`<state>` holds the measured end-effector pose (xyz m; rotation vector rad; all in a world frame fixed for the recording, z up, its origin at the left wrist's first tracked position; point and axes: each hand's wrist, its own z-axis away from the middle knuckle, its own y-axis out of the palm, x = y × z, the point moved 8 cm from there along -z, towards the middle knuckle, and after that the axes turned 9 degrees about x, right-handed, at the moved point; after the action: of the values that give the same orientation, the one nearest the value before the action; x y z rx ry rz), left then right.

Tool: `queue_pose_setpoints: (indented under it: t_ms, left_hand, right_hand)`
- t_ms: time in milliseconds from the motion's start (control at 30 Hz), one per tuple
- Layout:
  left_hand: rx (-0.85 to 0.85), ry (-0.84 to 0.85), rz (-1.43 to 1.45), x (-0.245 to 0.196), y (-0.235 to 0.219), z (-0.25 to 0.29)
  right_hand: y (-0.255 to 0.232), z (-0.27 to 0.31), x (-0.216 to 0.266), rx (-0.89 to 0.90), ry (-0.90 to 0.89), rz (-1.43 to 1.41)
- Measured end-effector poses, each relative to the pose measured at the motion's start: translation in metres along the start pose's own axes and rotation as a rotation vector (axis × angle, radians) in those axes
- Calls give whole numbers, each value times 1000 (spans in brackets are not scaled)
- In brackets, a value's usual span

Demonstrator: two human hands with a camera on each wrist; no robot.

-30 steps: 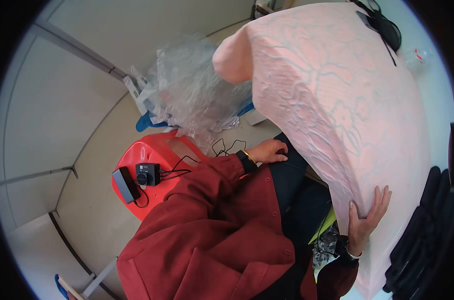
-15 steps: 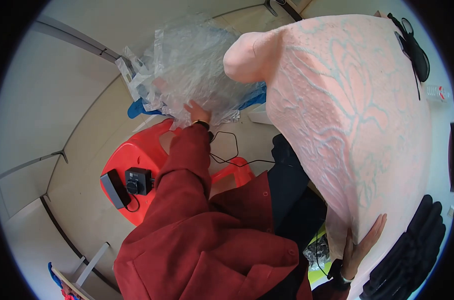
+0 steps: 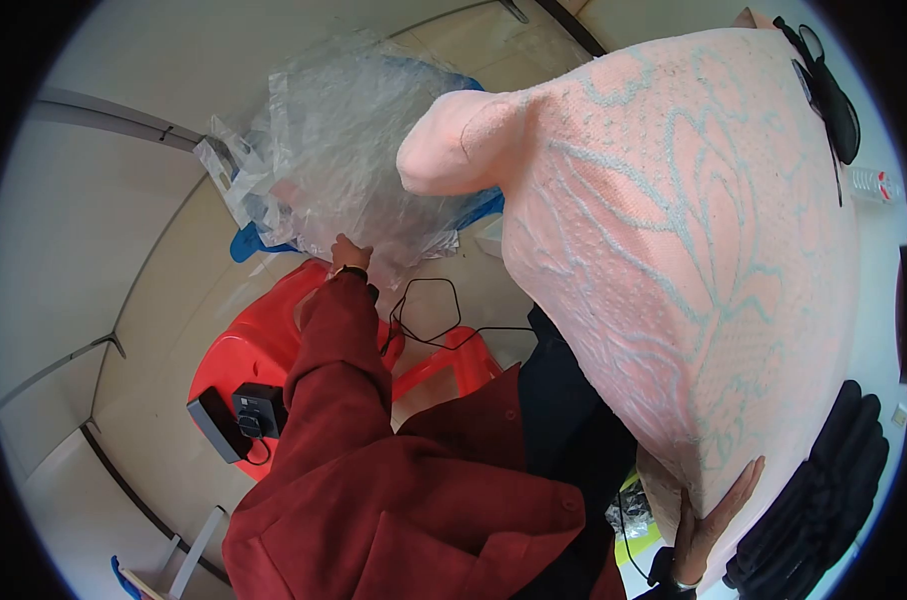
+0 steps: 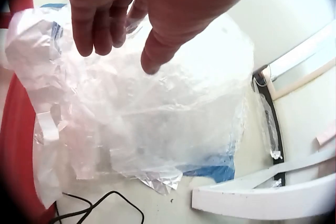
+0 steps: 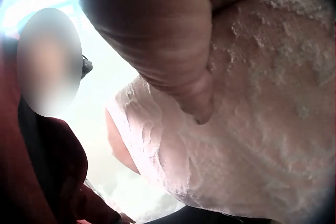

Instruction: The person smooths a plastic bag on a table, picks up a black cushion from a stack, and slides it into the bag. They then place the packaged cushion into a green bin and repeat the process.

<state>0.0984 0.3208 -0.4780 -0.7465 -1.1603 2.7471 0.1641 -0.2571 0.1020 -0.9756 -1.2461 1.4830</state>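
Observation:
In the head view the left hand [image 3: 352, 252] is at the near edge of a heap of clear plastic bags [image 3: 324, 140]. The left wrist view has its fingers and thumb [image 4: 157, 14] apart and loosely bent over the crumpled plastic [image 4: 157, 113], with nothing visibly held. A large pink cloth with a raised pale pattern [image 3: 654, 230] drapes over the surface at the right. On its lower part rests the right hand [image 3: 712, 525], fingers extended. Close up, the right hand [image 5: 173, 40] lies against the textured cloth [image 5: 252, 129], its other fingers mostly hidden.
A red plastic stool [image 3: 264, 335] carries a black box-shaped device [image 3: 260, 408]. Black cable [image 3: 458, 300] loops across the floor. Black gloves [image 3: 814, 490], a clear bottle [image 3: 874, 185] and a black strapped item [image 3: 836, 120] lie along the right side.
The left hand has moved from the dark trousers to the plastic bags, then slightly back toward the stool. The right hand stays on the cloth. The head view has shifted.

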Motion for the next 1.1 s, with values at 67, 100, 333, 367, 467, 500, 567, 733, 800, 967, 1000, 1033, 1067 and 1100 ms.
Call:
queue_pose_setpoints:
  t_ms: [67,100,333,367,467,500,567,733,800,967,1000,1033,1067,1100]
  left_hand:
    - [3,50,-115,-17,-5,10]
    - [1,55,-115,-27,-8,14]
    - [95,418,-456,-138,-37,52]
    - [81,431,-459,-151,-51,57]
    - [11,503,-567,-193,-92,79]
    - [-9,518,-572,-204,-107,84]
    - [-121,583,-576,-228,-151,98]
    - [-419,729,-421,-286,-274,169]
    - [-533,790,-225,-302,-324,197]
    - [-619,1050,310,-341,-413,326]
    - [-568,1133,509,-346,-421,358]
    - [-573,1158,513,-354,-423,386]
    - [-540,1260,636,-360,-424,415]
    - [-500,1361,759,-365,-422,440]
  right_hand:
    - [0,1,0,-3,6,-1]
    - [-1,1,1,-2,8,-6]
    - [-1,4,2,-53,4,-32]
    - [-2,4,5,-51,-10,-25]
    - [-6,5,6,-67,-27,-23]
    - [-5,6,6,-81,-56,7]
    - [-3,8,5,-113,-112,67]
    - [-1,8,2,-145,-100,12]
    - [-4,10,6,-153,-124,19]
    - [-7,20,5,-256,-194,53]
    - [-8,23,3,-279,-184,48]
    - [-11,27,3,-309,-231,-83]
    - [-14,31,2,-339,-280,-212]
    - [-14,34,-1,-370,-330,-339]
